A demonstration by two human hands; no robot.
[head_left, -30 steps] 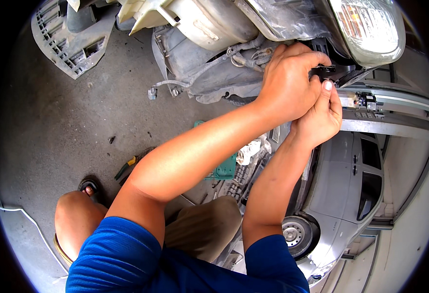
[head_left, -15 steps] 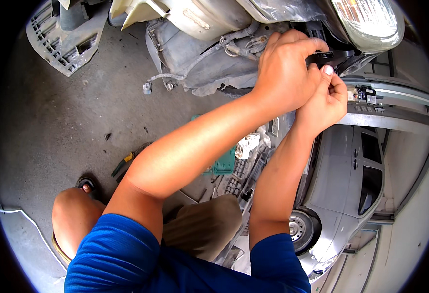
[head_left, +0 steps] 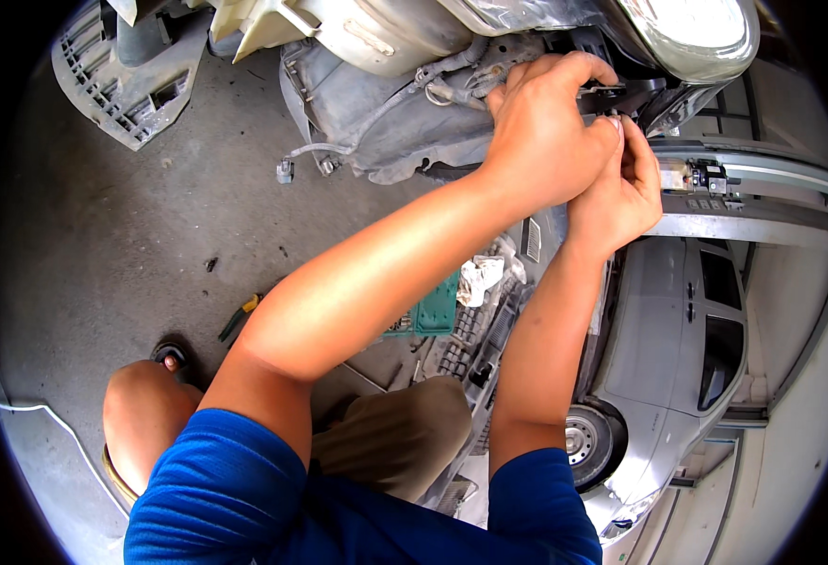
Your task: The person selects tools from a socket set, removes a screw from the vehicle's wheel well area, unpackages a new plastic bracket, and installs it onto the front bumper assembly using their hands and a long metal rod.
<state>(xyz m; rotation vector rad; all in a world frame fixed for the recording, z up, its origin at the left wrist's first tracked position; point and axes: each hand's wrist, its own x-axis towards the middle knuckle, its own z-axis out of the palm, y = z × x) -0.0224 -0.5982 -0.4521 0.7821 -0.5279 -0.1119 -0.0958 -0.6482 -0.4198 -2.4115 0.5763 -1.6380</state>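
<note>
Both hands meet at a small black part (head_left: 621, 94) tucked under the headlight (head_left: 692, 38) of a stripped car front, and the grip looks arranged for a two-handed fiddle. The left hand (head_left: 541, 132) reaches across from above with its fingers curled over the part, seemingly to steady it. The right hand (head_left: 621, 179) comes up from below, its fingertips (head_left: 614, 122) pinched narrow against the same piece. What exactly lies between the fingers is mostly hidden by the left hand.

Left of the hands, a grey plastic liner (head_left: 386, 113) with a dangling wire and connector (head_left: 287, 169) hangs off the car body, exposed because the bumper is off (a grey grille piece (head_left: 117, 85) lies on the concrete floor (head_left: 122, 245) well to the left). Below the forearms sit a green tray (head_left: 433, 311) and a white rag (head_left: 480, 278), and a pair of pliers with yellow-green grips (head_left: 240, 318) rests on the floor near the person's knee. A silver van (head_left: 664, 367) stands beneath the right forearm.
</note>
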